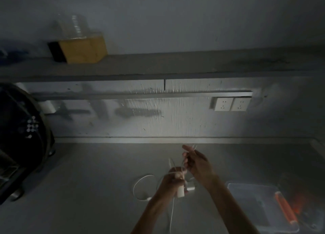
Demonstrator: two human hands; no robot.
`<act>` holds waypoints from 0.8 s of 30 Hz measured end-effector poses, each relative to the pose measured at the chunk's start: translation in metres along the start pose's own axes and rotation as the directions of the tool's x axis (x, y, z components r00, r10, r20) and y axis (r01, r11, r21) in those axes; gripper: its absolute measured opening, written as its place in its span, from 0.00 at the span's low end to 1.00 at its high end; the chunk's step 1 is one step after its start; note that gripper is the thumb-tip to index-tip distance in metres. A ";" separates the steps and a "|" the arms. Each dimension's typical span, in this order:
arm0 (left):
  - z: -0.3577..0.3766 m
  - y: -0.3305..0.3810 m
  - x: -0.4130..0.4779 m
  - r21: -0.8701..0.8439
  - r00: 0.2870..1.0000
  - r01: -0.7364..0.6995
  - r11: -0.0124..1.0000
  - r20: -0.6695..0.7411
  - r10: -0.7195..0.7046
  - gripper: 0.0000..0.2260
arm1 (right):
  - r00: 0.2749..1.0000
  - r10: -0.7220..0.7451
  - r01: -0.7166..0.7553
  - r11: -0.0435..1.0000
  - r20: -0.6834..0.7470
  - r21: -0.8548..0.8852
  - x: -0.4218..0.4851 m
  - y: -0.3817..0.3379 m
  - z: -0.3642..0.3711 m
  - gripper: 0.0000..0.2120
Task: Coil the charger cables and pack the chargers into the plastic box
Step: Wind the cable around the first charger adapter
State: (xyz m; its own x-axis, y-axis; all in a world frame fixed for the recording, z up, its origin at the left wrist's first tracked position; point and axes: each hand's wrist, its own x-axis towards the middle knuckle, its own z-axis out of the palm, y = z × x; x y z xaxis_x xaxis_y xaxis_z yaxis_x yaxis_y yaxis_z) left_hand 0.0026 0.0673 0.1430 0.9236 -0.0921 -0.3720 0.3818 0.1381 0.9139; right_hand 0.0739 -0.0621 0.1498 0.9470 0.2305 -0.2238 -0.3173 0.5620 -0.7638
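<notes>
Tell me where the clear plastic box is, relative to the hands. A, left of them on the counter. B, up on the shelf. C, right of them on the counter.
C: the plastic box lies on the counter, to the right of the right hand and its forearm.
</notes>
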 end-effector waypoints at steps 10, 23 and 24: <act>-0.004 -0.029 -0.005 0.264 0.942 0.329 0.907 -0.019 -0.336 0.03 | 0.892 -0.038 -0.328 0.629 -0.450 -0.704 0.020 0.012 -0.128 0.17; 0.015 0.030 -0.044 -0.107 0.994 0.005 0.994 0.107 0.006 0.14 | 0.986 -0.027 0.124 0.785 0.166 -0.607 -0.031 0.028 -0.055 0.13; 0.014 0.037 -0.045 -0.164 0.990 -0.017 0.986 0.134 0.039 0.14 | 0.988 -0.033 0.113 0.821 0.153 -0.560 -0.033 0.030 -0.053 0.19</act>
State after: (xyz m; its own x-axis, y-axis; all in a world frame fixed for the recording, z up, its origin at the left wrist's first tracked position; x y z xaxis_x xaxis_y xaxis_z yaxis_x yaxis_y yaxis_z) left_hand -0.0252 0.0623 0.1961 0.9252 -0.2181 -0.3106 0.3663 0.2994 0.8810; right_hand 0.0363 -0.0950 0.1024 0.9380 0.3306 -0.1039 -0.1249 0.0427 -0.9913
